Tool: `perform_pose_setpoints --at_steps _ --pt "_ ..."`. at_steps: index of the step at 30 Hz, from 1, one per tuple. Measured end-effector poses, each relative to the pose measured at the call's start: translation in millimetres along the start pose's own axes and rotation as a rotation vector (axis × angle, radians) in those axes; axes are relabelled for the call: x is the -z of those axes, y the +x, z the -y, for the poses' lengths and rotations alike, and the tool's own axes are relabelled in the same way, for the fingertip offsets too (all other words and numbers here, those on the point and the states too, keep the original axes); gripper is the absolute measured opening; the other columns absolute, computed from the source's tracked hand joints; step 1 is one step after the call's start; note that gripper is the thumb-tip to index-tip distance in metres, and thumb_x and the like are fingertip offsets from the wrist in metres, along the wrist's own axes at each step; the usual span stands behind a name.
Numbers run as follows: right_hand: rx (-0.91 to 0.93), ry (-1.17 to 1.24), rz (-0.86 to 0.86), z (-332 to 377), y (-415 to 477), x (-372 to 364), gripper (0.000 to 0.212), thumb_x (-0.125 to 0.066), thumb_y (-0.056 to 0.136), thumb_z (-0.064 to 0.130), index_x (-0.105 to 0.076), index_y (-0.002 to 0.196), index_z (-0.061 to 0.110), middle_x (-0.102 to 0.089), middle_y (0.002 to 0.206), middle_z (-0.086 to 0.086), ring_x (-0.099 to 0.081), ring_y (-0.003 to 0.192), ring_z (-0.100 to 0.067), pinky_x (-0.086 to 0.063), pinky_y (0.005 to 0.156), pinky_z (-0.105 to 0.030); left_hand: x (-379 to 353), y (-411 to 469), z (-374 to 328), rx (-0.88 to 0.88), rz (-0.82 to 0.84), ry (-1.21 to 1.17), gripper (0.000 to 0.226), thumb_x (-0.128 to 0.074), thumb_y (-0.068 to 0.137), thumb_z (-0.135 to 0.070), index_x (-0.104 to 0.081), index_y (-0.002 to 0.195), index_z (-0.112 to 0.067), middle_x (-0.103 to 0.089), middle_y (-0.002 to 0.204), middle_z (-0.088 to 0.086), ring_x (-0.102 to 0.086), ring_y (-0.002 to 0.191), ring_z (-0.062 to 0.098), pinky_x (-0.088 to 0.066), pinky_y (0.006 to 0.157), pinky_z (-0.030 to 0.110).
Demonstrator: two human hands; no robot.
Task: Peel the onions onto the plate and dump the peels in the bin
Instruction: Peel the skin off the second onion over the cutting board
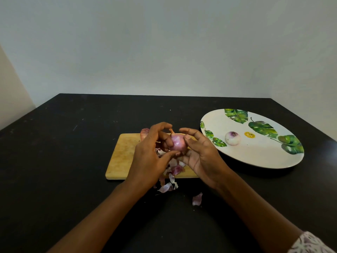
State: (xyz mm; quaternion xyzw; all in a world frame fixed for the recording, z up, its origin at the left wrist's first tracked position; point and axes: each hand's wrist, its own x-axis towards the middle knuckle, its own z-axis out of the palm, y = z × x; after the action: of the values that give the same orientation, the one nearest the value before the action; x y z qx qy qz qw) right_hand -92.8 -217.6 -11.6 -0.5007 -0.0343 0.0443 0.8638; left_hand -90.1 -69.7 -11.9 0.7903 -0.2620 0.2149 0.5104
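Nearest on the table [73, 179], peels [197, 199] are lying beyond the cutting board [122, 157]. Above it, left hand [149, 156] and right hand [200, 157] are gripping the onion [178, 143]; further skins risk scattering, missing the plate [255, 159] far right.

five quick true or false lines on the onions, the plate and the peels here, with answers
1. The left hand and right hand both hold an onion above the cutting board. True.
2. The plate carries three peeled onions. False: only one peeled onion lies on it.
3. Loose peels lie on the board and on the table. True.
4. The plate sits left of the board. False: it is to the right.
5. A reddish-skinned onion lies at the board's far edge, beyond the left hand. True.
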Motion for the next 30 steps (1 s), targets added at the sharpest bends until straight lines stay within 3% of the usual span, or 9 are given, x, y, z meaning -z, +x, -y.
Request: perform_pose_setpoints --at_steps 14,21,28,30 --pt "0.002 -0.073 0.008 -4.9 0.8 1.5 0.02 -0.044 0.099 0.008 -0.054 0.116 0.013 -0.061 0.118 -0.025 -0.067 0.095 -0.029 -0.057 0.064 -0.028 1.0 1.5 2.3 0.012 0.101 -0.005 0.059 -0.077 0.073 -0.004 -0.04 0.104 -0.039 -0.056 0.085 -0.007 -0.056 0.088 0.001 -0.044 0.076 0.007" --pt "0.001 -0.024 -0.018 -3.6 1.6 1.7 0.02 -0.043 0.099 0.008 -0.053 0.115 0.012 -0.061 0.118 -0.023 -0.068 0.094 -0.028 -0.059 0.069 -0.032 -0.2 -0.7 2.0 -0.007 0.078 -0.019 0.049 -0.072 0.077 -0.001 -0.042 0.098 -0.034 -0.053 0.072 -0.006 -0.057 0.075 0.004 -0.049 0.068 0.016" --pt "0.015 0.005 -0.055 -2.8 3.8 2.9 0.024 -0.043 0.099 0.007 -0.052 0.122 0.009 -0.057 0.124 -0.023 -0.068 0.097 -0.032 -0.06 0.071 -0.036 2.3 0.8 1.5 -0.017 -0.051 -0.018 0.069 -0.079 0.071 -0.01 -0.039 0.118 -0.042 -0.061 0.096 -0.018 -0.058 0.094 -0.006 -0.043 0.078 0.005" --pt "0.02 0.015 -0.076 -2.3 4.4 4.1 0.024 -0.042 0.099 0.007 -0.052 0.121 0.009 -0.057 0.124 -0.023 -0.068 0.096 -0.031 -0.06 0.073 -0.038 2.6 0.4 2.5 -0.045 -0.059 -0.01 0.064 -0.078 0.073 -0.01 -0.045 0.12 -0.038 -0.064 0.099 -0.016 -0.06 0.095 -0.007 -0.046 0.079 0.006"
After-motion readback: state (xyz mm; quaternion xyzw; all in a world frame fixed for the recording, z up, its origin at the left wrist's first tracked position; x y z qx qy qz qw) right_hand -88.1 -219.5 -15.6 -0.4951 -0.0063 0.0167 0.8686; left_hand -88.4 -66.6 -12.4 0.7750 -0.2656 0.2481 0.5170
